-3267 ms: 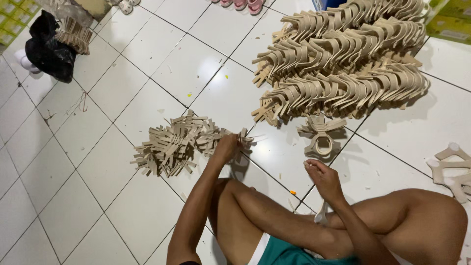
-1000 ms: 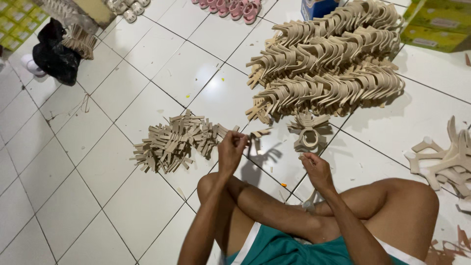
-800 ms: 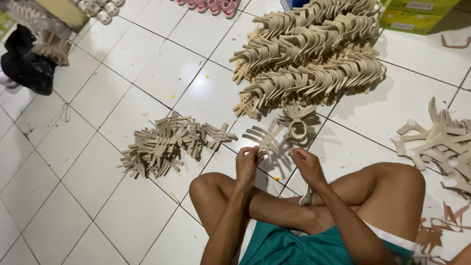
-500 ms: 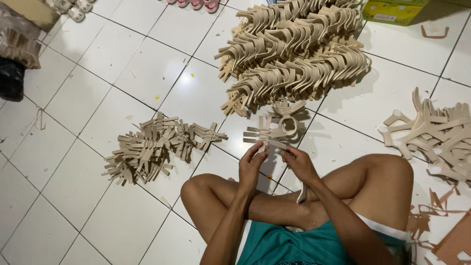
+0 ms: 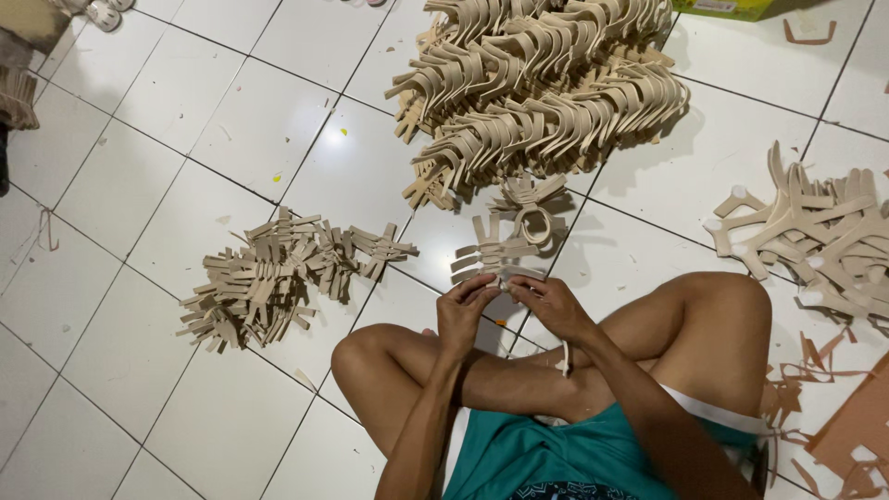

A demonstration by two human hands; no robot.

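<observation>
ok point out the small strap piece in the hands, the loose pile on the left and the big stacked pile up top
strap piece (image 5: pixel 495 259), head view, on the fanned strips above the fingertips
loose pile (image 5: pixel 269 282), head view, on the middle of the heap
stacked pile (image 5: pixel 546 93), head view, on the middle rows of curved straps

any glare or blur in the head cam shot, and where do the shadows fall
Head view: a small glare spot on the white tiled floor left of the big stack of beige strap pieces; shadows fall to the right of that stack and of the person's knee; both hands and the beige piece they hold look sharp, with no evident motion blur.
</observation>
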